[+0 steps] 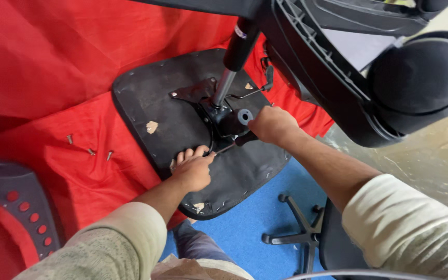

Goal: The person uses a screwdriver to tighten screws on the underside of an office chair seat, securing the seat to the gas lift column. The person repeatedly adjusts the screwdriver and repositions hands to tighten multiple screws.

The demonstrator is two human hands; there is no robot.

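Looking down at an upside-down black chair seat point(172, 129) flat on a red cloth point(53, 67), near the cloth's lower right edge, with part of the seat hanging over onto a blue floor mat point(245, 233). Bolted in the middle of the seat: a black metal mechanism plate point(224, 119), with a gas lift cylinder point(233, 67) sticking up out of it, shiny at the bottom and black higher up. Left hand point(193, 171) pressed down on the seat just beside the plate, near the seat's front edge, fingers curled and touching the seat, not wrapped around anything. Right hand point(273, 124) at the right side of the plate, closed tight around the dark handle of a screwdriver point(234, 144), its thin metal shaft pointing left toward the plate. Three small screws point(90, 150) loose on the red cloth, well to the left of the seat. A thin lever point(252, 92) poking out of the plate toward the seat's far edge. A black chair back point(338, 67) with a round headrest point(416, 78) lying past the right edge of the cloth. A black chair base with legs point(299, 228) on the blue mat below the right arm. A grey stool with red dots point(16, 212) at the bottom left corner. Pale long sleeves on both arms.
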